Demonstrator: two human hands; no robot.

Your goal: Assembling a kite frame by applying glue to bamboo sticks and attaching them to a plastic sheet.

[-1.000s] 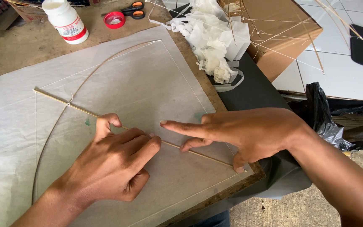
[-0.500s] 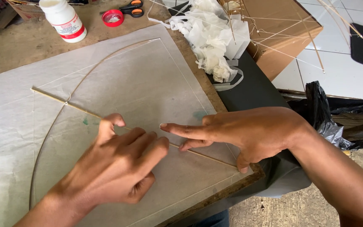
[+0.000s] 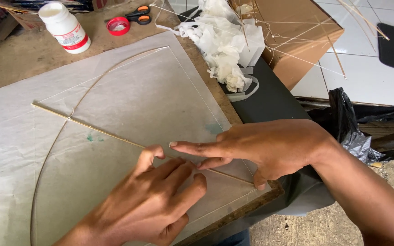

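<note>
Head view, looking straight down at both hands on a kite-in-progress. The left hand [image 3: 149, 205] lies flat, fingers stretched out and close together, not gripping anything, just pressing on the thin straight bamboo stick [image 3: 115, 136] and the paper around it. The right hand [image 3: 261, 148] comes in from the right with its index finger pointing left along the same stick, other fingers loosely curled, thumb down near the board's edge; it isn't holding anything either.

The stick runs diagonally across a big sheet of pale translucent paper [image 3: 151, 91], crossing a thin curved bamboo strip [image 3: 92, 89] that bows over it.

All of this sits on a worn brown wooden board [image 3: 19, 64]. At the far edge there's a white plastic bottle with a red label [image 3: 64, 27], a red round lid [image 3: 118, 26], orange-handled scissors [image 3: 138, 14] and a heap of crumpled white paper [image 3: 224, 50]. A brown cardboard box [image 3: 297, 41] stands off to the right.
</note>
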